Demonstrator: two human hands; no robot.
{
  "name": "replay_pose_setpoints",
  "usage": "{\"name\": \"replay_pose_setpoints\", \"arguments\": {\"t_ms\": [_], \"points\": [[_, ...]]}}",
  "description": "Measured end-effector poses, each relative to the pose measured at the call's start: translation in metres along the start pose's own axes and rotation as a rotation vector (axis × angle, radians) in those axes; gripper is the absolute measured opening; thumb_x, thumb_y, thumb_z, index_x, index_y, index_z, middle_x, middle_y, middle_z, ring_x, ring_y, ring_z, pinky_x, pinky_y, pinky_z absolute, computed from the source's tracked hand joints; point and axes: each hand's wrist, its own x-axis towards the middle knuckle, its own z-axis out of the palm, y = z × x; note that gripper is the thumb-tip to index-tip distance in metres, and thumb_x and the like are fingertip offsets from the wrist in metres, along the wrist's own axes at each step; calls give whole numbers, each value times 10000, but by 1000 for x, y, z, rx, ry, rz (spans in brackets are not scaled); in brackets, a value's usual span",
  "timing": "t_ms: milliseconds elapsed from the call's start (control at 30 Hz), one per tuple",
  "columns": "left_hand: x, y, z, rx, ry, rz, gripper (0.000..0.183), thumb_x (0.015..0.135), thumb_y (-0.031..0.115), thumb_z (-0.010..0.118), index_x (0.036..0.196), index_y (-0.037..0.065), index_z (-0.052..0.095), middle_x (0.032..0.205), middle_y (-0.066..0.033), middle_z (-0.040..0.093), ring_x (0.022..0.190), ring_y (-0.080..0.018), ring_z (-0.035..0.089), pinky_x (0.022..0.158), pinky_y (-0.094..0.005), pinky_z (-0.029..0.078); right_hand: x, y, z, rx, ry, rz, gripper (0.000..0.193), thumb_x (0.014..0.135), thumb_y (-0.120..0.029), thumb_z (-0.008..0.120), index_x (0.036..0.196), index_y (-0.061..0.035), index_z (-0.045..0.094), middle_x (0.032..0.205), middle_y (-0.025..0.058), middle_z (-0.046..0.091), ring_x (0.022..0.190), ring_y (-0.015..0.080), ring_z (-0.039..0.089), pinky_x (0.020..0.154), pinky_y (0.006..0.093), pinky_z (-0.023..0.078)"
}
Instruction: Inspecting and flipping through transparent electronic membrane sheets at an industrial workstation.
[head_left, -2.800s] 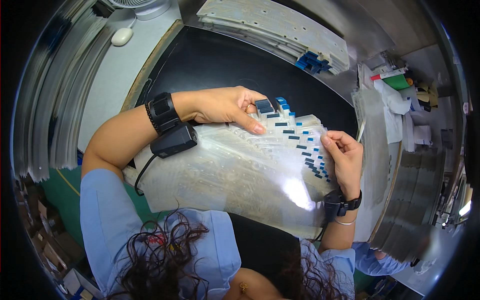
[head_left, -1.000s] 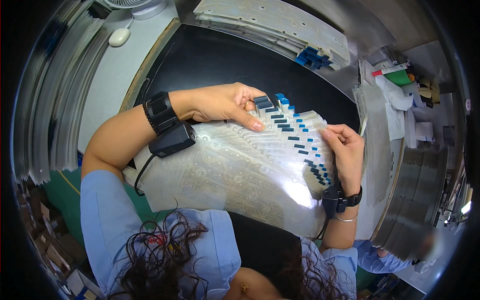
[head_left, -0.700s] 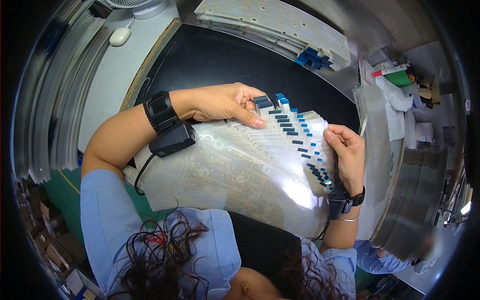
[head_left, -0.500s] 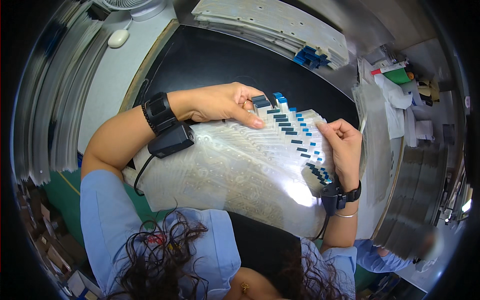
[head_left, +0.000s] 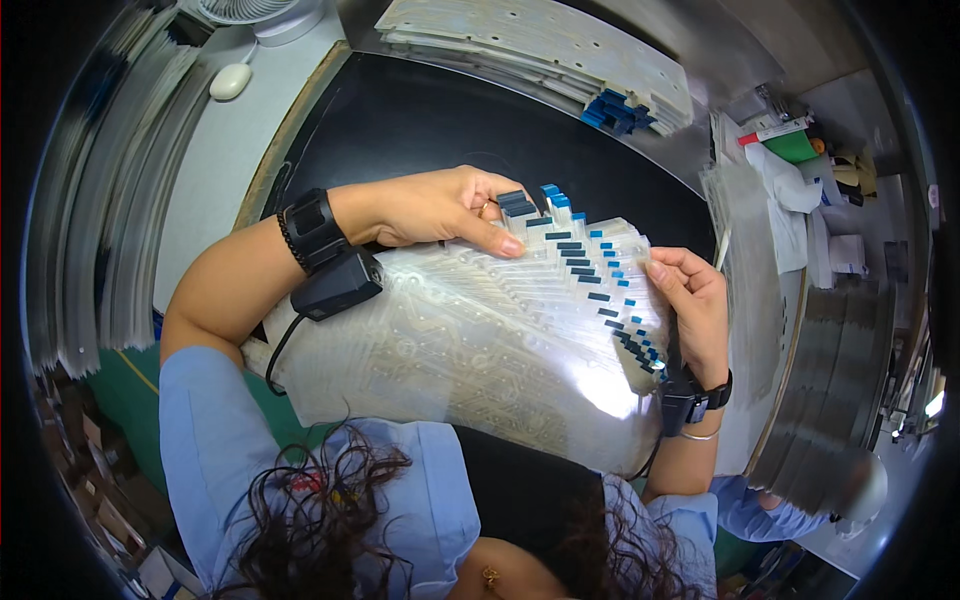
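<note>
A thick stack of clear plastic sheets [head_left: 440,340] with faint circuit-like patterns lies fanned out in front of me. Dark and blue strips [head_left: 580,262] step along the sheets' tails toward the right. My left hand [head_left: 465,212] is closed on the far end of the stack, thumb on top and fingers behind, partly hidden. At the fan's right side, my right hand [head_left: 695,295] pinches a sheet's edge between thumb and forefinger; its other fingers curl in. A bright glare covers part of the sheets near my right wrist.
The stack rests over a black work surface [head_left: 400,120]. Beyond it lie more pale sheets [head_left: 530,45] with blue tails. Tall sheet stacks [head_left: 130,200] stand at left, near a white mouse [head_left: 230,82] and fan [head_left: 270,15]. More sheets [head_left: 745,300] and a co-worker's sleeve [head_left: 745,510] are at right.
My right hand has shifted slightly right and down at the fan's edge. My left hand keeps its hold on the stack, nearly unmoved.
</note>
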Motion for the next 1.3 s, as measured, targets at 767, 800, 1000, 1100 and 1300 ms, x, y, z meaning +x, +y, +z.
{"name": "replay_pose_setpoints", "arguments": {"t_ms": [767, 800, 1000, 1100, 1300], "points": [[3, -7, -5, 45, 9, 16, 400, 812, 126, 717, 1160, 18, 553, 937, -79, 680, 766, -55, 612, 668, -181, 484, 4, 3, 9, -116, 93, -87, 122, 860, -101, 665, 869, 18, 640, 743, 10, 630, 641, 18, 542, 595, 148, 430], [3, -6, -4, 60, 10, 17, 403, 807, 127, 722, 1158, 17, 556, 938, -78, 679, 767, -53, 611, 668, -181, 484, 4, 4, 11, -145, 107, -116, 121, 858, -100, 667, 864, 18, 642, 735, 9, 628, 633, 16, 536, 587, 149, 425], [1, 0, -2, 74, 22, -11, 411, 793, 136, 738, 1147, 15, 567, 935, -69, 677, 777, -47, 607, 668, -179, 481, -2, 0, 14, -160, 138, -129, 110, 850, -84, 669, 863, 23, 647, 731, 7, 627, 629, 18, 535, 585, 153, 425], [2, -6, -3, 46, 23, -6, 415, 789, 140, 743, 1146, 18, 569, 906, -59, 675, 750, -42, 602, 647, -176, 473, -1, 0, 13, -140, 133, -111, 107, 850, -77, 667, 873, 26, 648, 740, 10, 631, 641, 25, 546, 595, 155, 433], [0, -1, 0, 14, 11, 27, 435, 780, 137, 748, 1151, 5, 563, 829, -50, 672, 688, -44, 602, 604, -173, 468, 5, 1, 11, -165, 93, -86, 101, 850, -73, 665, 873, 23, 645, 760, 15, 638, 664, 36, 566, 616, 159, 448]]}}
